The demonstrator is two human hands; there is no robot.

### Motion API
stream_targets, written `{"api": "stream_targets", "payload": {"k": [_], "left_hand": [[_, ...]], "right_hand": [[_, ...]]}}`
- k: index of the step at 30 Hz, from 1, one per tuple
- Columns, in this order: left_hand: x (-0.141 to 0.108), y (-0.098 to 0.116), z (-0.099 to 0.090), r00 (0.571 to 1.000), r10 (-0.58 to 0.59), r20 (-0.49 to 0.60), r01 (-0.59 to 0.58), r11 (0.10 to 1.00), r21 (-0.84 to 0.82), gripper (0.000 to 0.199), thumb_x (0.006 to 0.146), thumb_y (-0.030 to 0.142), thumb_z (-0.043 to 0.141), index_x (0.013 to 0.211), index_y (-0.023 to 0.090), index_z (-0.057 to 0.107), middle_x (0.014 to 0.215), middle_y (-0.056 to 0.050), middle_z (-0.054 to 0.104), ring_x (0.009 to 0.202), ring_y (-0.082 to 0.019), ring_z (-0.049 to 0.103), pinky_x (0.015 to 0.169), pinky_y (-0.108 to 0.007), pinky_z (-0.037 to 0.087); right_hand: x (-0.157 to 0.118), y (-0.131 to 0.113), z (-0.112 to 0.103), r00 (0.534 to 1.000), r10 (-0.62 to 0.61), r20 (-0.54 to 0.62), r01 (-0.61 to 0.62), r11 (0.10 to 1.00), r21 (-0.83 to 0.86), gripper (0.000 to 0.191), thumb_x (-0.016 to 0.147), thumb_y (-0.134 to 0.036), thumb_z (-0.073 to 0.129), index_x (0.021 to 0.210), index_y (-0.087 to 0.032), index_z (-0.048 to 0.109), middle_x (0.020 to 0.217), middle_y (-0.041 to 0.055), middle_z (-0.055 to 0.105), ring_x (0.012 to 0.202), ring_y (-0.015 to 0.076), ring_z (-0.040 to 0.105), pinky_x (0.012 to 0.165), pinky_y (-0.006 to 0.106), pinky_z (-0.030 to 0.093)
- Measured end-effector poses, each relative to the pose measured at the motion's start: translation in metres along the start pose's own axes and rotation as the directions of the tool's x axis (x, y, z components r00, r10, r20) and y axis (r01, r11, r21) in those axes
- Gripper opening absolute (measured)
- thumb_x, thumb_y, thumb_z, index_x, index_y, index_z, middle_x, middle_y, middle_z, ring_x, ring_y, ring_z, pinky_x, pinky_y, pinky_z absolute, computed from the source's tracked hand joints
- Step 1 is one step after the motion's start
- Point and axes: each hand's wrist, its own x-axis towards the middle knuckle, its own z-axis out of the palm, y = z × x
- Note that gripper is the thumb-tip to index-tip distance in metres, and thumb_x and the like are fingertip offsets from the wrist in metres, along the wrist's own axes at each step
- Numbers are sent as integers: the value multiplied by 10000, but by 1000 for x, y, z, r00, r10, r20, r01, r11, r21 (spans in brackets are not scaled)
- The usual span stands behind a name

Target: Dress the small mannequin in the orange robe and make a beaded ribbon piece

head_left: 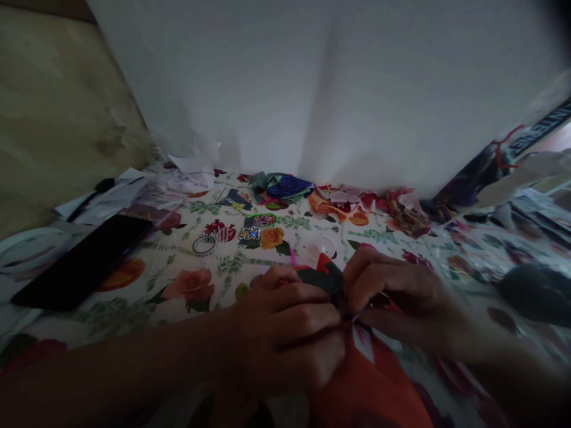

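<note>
An orange-red cloth with a dark green part near its top lies under both hands, at the lower middle. My left hand is closed on the cloth, its fingers curled over the left side. From the right, my right hand pinches at the cloth's upper part, thumb and fingers meeting close to my left fingertips. Whatever is between those right fingertips is too dark and small to make out. A small white tag shows on the cloth just below the fingertips.
The floral tablecloth bears a black phone at left, a bracelet ring, bead packets and a small clear dish. Fabric scraps lie along the white wall. Papers are at back left; a dark object is at right.
</note>
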Motion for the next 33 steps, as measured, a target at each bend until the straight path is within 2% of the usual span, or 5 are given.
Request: {"api": "stream_targets", "payload": {"k": [3,7,16,29,33], "left_hand": [[3,-3,-2,996,80,-25,-81,996,-27,205,997,205,481,1049,156,674,1119,-33,733,1110,-198,654,992,-409,496],[7,-7,-1,989,135,-65,-136,991,-15,248,1001,151,444,988,168,691,1040,-20,759,1016,-176,686,948,-374,508],[6,-4,0,990,73,-121,-74,997,0,195,974,142,492,958,191,680,1013,-11,741,1050,-177,667,972,-372,509],[7,-5,-3,994,102,-39,-103,995,-13,195,977,134,501,1016,161,690,1041,-11,761,1012,-165,676,959,-363,524],[5,-4,-3,995,100,-27,-101,994,-35,213,979,136,504,1039,164,707,1042,-9,759,1023,-173,673,937,-371,535]], "right_hand": [[0,0,-1,1000,-19,-22,17,998,-58,144,877,-102,688,939,-232,681,1035,29,584,959,133,597,829,263,491],[0,1,-1,999,-27,-24,27,1000,0,148,895,-98,659,954,-232,675,972,27,640,905,137,621,771,271,501],[3,2,1,1000,-3,-10,3,999,42,148,916,-101,635,973,-233,669,916,14,637,866,129,603,754,271,487],[3,8,1,1000,-13,-27,14,999,33,132,924,-122,629,979,-237,665,882,20,636,859,148,611,738,275,509],[2,6,5,999,38,-32,-36,997,61,108,934,-140,619,975,-231,661,884,20,634,826,140,605,716,271,505]]}}
